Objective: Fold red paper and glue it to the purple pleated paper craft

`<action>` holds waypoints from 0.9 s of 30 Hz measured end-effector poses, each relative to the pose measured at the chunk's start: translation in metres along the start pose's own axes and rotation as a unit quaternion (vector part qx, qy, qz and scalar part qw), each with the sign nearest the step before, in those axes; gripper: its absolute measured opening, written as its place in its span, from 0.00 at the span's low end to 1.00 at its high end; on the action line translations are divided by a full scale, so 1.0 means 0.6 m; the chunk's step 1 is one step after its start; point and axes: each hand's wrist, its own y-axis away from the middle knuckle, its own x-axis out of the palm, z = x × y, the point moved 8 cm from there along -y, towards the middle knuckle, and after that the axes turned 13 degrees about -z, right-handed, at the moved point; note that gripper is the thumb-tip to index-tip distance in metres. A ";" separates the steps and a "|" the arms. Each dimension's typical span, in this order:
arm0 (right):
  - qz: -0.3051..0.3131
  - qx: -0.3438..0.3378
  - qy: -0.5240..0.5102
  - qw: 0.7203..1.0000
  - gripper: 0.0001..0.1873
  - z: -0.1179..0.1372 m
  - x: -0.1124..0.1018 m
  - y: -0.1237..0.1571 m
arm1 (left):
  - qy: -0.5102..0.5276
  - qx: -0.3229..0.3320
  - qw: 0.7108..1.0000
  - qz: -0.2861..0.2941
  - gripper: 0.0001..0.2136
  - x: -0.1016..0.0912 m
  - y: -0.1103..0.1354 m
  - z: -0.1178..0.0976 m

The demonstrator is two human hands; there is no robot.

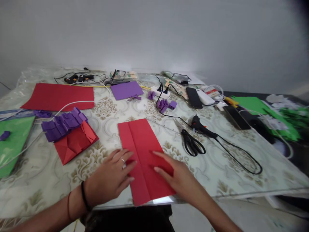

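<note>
A sheet of red paper (149, 148) lies before me near the table's front edge, with a lengthwise crease left of its middle. My left hand (113, 174), wearing a ring, rests on the paper's left part with fingers spread. On the right part, my right hand (176, 174) touches the sheet, its fingers stretched out and apart. Left of the sheet sits a folded red paper piece (74, 143) with a row of purple folded paper (64, 124) along its upper edge. To the right are black-handled scissors (191, 143) and a black glue gun (202, 127).
Red sheets (60, 96), a purple sheet (126, 90) and a green sheet (14, 141) lie around the table. Behind are a white power strip (160, 92) and small purple pieces (163, 105). Phones (193, 97) and looping cables lie to the right.
</note>
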 end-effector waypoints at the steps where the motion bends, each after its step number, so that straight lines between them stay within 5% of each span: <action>1: 0.022 0.010 -0.006 1.000 0.24 0.011 0.014 0.019 | -0.011 -0.012 1.000 0.001 0.19 -0.002 0.002 0.012; 4: 0.118 0.008 -0.040 0.992 0.28 0.060 0.059 0.075 | -0.033 -0.036 0.999 0.010 0.22 0.001 0.003 0.042; 8: 0.267 -0.087 -0.065 0.957 0.44 0.109 0.100 0.115 | -0.038 -0.029 0.998 0.035 0.25 0.016 0.004 0.067; 13: 0.068 -0.182 0.066 0.979 0.32 0.057 0.055 0.040 | 0.024 0.017 0.998 0.058 0.31 0.023 0.004 0.090; 19: -0.066 -0.329 0.190 0.923 0.13 0.077 0.016 -0.007 | 0.063 0.033 0.995 0.069 0.35 0.020 -0.002 0.091; 24: -0.003 -0.407 0.167 0.898 0.07 0.119 0.024 -0.013 | 0.065 0.002 0.996 0.067 0.24 0.019 0.005 0.075; 27: 0.077 -0.416 0.132 0.896 0.08 0.120 0.044 -0.019 | 0.091 -0.005 0.993 0.071 0.28 0.017 0.015 0.068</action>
